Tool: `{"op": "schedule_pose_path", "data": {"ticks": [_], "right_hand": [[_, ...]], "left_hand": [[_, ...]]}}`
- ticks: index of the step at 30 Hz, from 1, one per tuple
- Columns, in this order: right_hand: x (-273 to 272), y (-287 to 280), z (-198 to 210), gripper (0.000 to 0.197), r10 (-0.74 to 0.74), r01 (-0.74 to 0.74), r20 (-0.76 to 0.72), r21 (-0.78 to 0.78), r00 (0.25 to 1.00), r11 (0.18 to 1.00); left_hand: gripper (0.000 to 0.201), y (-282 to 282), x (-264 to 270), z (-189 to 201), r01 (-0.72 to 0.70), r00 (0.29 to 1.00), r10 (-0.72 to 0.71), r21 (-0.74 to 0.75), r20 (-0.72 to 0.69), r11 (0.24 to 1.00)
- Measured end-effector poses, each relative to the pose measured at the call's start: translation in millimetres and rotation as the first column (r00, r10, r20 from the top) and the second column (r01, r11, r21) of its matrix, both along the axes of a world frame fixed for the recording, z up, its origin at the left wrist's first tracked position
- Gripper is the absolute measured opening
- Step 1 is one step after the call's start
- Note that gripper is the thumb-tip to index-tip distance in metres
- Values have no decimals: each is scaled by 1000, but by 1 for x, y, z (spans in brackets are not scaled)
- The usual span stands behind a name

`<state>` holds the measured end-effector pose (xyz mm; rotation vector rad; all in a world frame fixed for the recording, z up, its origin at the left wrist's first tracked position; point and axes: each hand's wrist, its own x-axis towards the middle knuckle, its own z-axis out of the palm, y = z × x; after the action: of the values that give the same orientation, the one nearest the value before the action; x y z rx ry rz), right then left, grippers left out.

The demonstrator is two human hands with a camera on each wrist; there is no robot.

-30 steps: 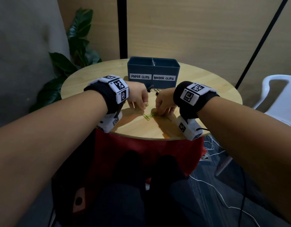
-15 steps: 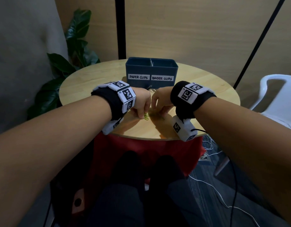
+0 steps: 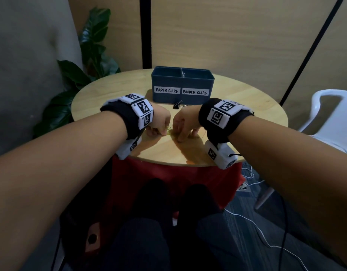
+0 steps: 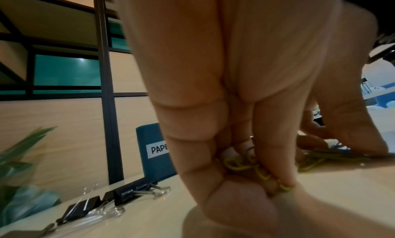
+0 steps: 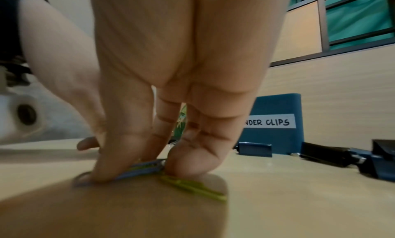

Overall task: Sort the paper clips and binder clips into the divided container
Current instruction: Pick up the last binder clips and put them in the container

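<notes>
Head view: left hand (image 3: 159,122) pinches yellow paper clips (image 4: 239,162) on table (image 3: 102,94)

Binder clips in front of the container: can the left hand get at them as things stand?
Probably yes, once freed. The binder clips lie in the open beside the container, nothing over them. But the left hand is pinching yellow paper clips, so it would need to drop those first.

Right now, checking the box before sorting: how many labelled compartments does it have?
2, side by side in the blue container: the left compartment, labelled PAPER CLIPS, and the right compartment, labelled BINDER CLIPS. Their contents are hidden.
</notes>
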<state>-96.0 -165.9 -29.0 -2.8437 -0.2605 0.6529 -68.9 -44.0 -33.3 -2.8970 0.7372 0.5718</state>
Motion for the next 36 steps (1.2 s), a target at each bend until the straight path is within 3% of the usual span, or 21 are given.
{"op": "schedule_pose_path", "data": {"ticks": [5, 15, 20, 32, 36], "right_hand": [[3, 4, 0, 31, 58, -57, 30, -35, 998, 998], [-1, 7, 1, 34, 279, -226, 124, -330, 952, 917], [-6, 4, -2, 38, 282, -215, 119, -395, 952, 893], [-5, -21, 5, 31, 194, -160, 71, -335, 978, 928], [-4, -15, 3, 33, 198, -154, 68, -407, 978, 900]], "left_hand": [[19, 6, 0, 2, 10, 998, -13, 43, 69, 999], [30, 6, 3, 0, -75, 997, 73, -66, -37, 995], [30, 5, 0, 0, -84, 996, 82, -75, -36, 994], [27, -3, 3, -3, -87, 996, 83, -140, -35, 986], [13, -3, 7, -2, -67, 998, 63, -184, -27, 981]]}}
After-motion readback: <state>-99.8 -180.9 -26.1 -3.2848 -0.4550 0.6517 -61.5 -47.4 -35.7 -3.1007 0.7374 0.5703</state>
